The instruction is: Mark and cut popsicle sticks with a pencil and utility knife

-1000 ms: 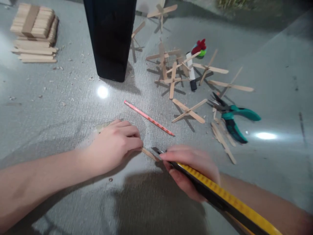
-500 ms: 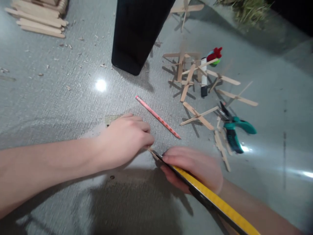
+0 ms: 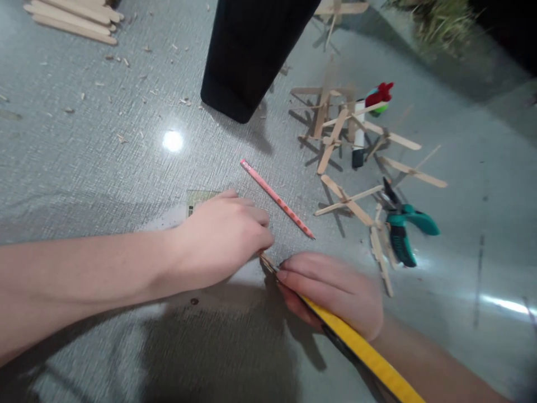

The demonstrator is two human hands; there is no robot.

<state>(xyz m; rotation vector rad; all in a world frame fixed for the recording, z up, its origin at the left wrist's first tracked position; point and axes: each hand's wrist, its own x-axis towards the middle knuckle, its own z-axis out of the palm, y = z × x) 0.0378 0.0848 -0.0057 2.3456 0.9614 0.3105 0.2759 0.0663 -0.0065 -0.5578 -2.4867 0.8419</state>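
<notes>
My left hand (image 3: pixel 229 235) is closed and presses down near the middle of the table, its fingertips on a small wooden stick (image 3: pixel 267 261). A clear ruler-like strip (image 3: pixel 199 197) shows partly from under that hand. My right hand (image 3: pixel 331 288) is wrapped round a yellow-handled cutter (image 3: pixel 356 341), its tip meeting the stick just right of my left hand. Above both hands lies a pink pencil (image 3: pixel 277 198), touched by neither.
Crossed wooden sticks (image 3: pixel 344 200) and green-handled pliers (image 3: pixel 400 235) lie at the right. A black object (image 3: pixel 247 61) stands at the top middle. Loose sticks (image 3: pixel 75 22) are at the top left, with wood chips around. Dry grass (image 3: pixel 444 22) is at the top right.
The view has shifted slightly, so most table items appear a little further right. The yellow cutter has tilted a little in my right hand. Both hands keep their hold.
</notes>
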